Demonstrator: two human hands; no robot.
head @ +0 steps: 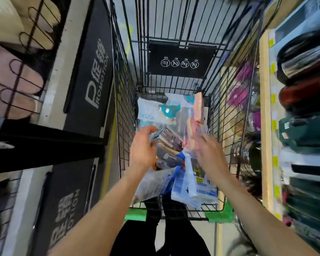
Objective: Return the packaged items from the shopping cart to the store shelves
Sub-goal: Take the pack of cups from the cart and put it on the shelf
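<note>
Curled around the near edge of a clear packet [166, 139], the left hand [143, 146] has fingers and thumb pinching its wrapper, while the right hand [210, 154] hovers spread, blurred, just beside a pink packet [197, 115]. Both lie on the heap of packages in the shopping cart [126, 111]. The clear packet runs away from the person, so the left hand looks nearer for lifting. Shelves [266, 111] stand to the right.
</note>
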